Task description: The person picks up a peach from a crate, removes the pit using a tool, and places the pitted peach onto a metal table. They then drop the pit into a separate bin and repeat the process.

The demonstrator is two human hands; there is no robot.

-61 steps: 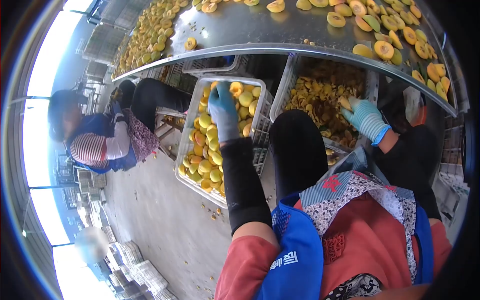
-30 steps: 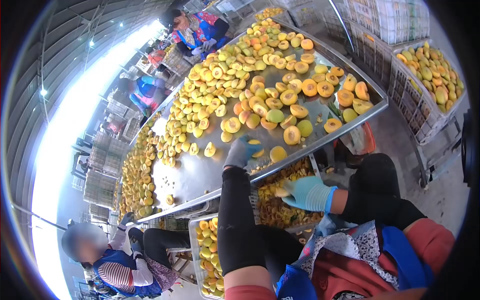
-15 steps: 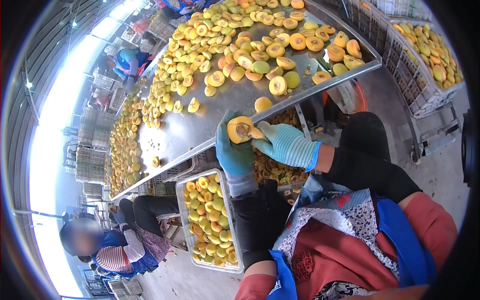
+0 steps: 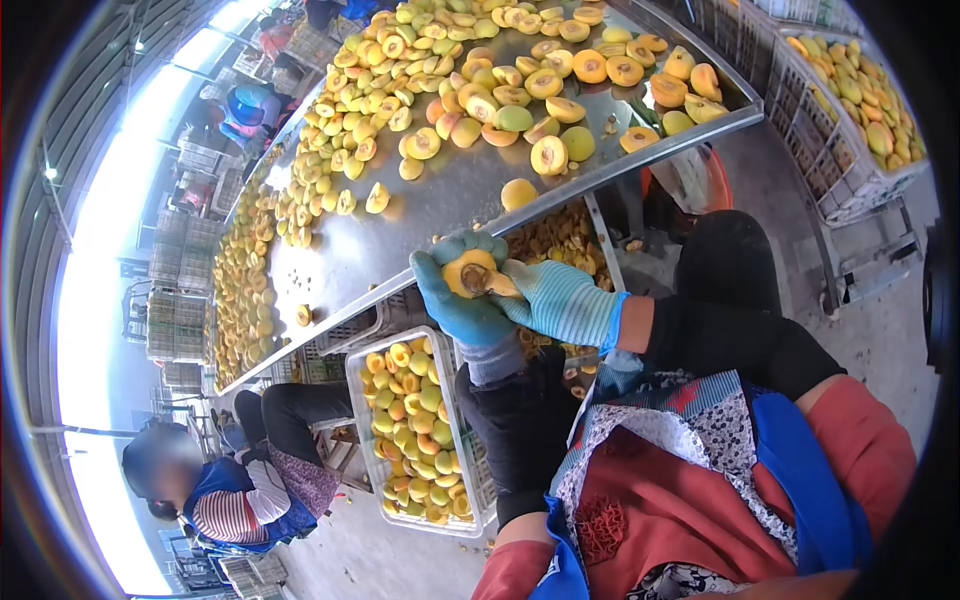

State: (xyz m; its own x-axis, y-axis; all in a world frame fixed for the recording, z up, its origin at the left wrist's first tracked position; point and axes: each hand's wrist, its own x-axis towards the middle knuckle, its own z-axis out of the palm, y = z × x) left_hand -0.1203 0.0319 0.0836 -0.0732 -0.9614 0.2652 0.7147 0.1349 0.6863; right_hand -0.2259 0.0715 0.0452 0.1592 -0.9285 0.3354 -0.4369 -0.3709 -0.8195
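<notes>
My left hand (image 4: 462, 308), in a blue-green glove, is closed round a halved peach (image 4: 455, 272) with its cut face turned up. My right hand (image 4: 566, 298), in a striped light-blue glove, grips a small pitting tool (image 4: 502, 286) with a tan end showing. The tool's tip meets the brown middle of the peach half; the exact shape of its blade is hard to make out. Both hands are just off the front edge of a metal table (image 4: 400, 255), where many halved peaches (image 4: 500, 105) lie.
A white crate of peaches (image 4: 412, 430) stands below the table at left. Another full crate (image 4: 850, 170) is at the right, near a red bucket (image 4: 718, 185). Fruit scraps (image 4: 565, 245) lie under the table edge. A co-worker (image 4: 240, 495) sits at lower left.
Both hands have moved slightly left and down with the peach half and the tool. The peach half is tipped a little differently, and the tool is still at its middle.
</notes>
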